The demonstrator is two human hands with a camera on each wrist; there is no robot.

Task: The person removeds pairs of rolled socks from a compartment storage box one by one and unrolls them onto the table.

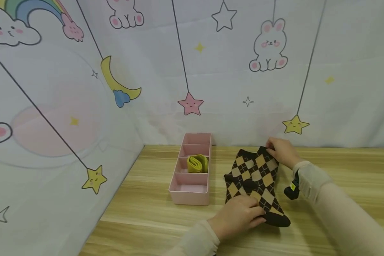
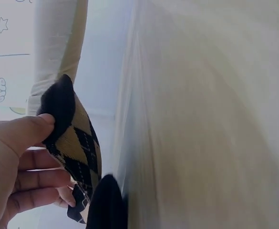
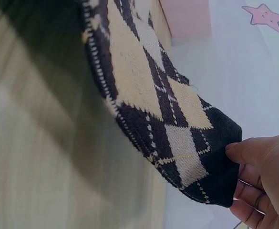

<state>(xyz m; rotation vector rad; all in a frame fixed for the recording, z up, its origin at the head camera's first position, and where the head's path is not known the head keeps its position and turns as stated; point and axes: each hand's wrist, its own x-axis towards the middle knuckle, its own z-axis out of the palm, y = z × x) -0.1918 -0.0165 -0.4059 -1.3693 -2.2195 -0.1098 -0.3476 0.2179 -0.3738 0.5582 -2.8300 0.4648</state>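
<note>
In the head view, a bundle of argyle socks [image 1: 264, 174] is held over a wood-grain table [image 1: 131, 217] at four o'clock from centre; whether any part touches the wood I cannot tell. The right hand [image 1: 283, 153] pinches a black cuff at the bundle's one o'clock; the left hand [image 1: 238, 215] grips its lower end, around six. The knit looks light, soft and hard to damage, so it should sag between holds; catching cuff and toe ends would probably keep it flat. At its nine o'clock, just apart, sits a pink divided tray [image 1: 189, 198] with a yellow-green roll [image 1: 198, 163], and a printed white curtain [image 1: 160, 71] hangs at twelve. In the left wrist view, the thumb presses a black end, the other fingers loosely bent. In the right wrist view, thumb and fingers nip the cuff at four o'clock, fabric running toward eleven.
</note>
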